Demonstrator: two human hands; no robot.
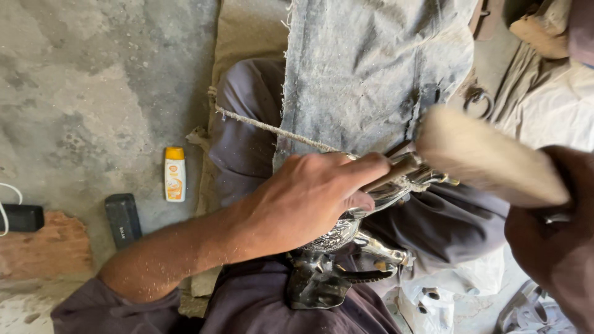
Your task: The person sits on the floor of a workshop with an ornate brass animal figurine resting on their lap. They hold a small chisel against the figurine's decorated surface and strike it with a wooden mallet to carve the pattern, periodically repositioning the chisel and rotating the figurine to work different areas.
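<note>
My left hand (312, 195) grips an ornate silver metal piece (346, 238) that rests on my lap, with a thin brown rod (396, 170) running under the fingers. My right hand (554, 238) holds a wide brush with pale bristles (486, 154), blurred by motion, just above and right of the metal piece. A dusty blue-grey cloth (371, 68) lies over my knees beyond the piece. A frayed cord (266, 127) runs across my trouser leg to the metal piece.
On the concrete floor at left lie a small white and orange bottle (175, 174), a black rectangular block (123, 219), another dark object with a white cable (21, 218) and a reddish brick (46, 247). White cloth and metal parts (433, 297) lie at lower right.
</note>
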